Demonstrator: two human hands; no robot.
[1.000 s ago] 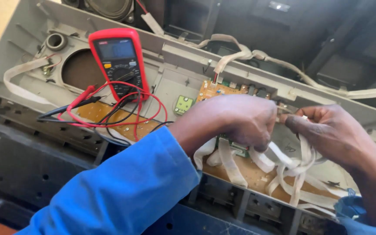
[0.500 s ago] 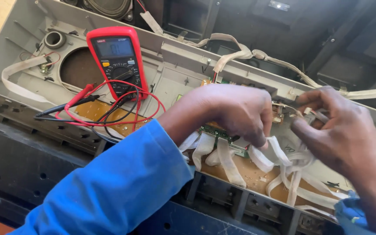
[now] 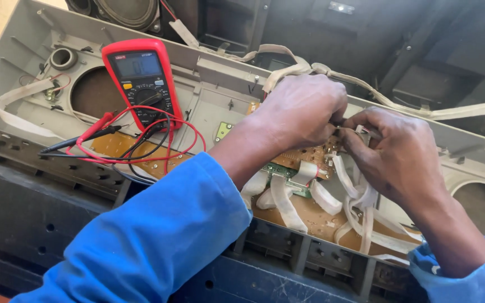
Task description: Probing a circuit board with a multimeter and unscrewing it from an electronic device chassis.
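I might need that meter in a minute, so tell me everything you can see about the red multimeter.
The multimeter has a red casing, a grey display at the top and a dark dial below. It lies face up, slightly tilted, on the grey plastic panel, left of both hands and untouched by them. Red and black leads loop from its lower end, and their probes lie to the left over a brown board.

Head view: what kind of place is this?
Likely an electronics repair bench: a red multimeter with its leads lies on an opened grey casing, and both hands work at ribbon cables over a circuit board.
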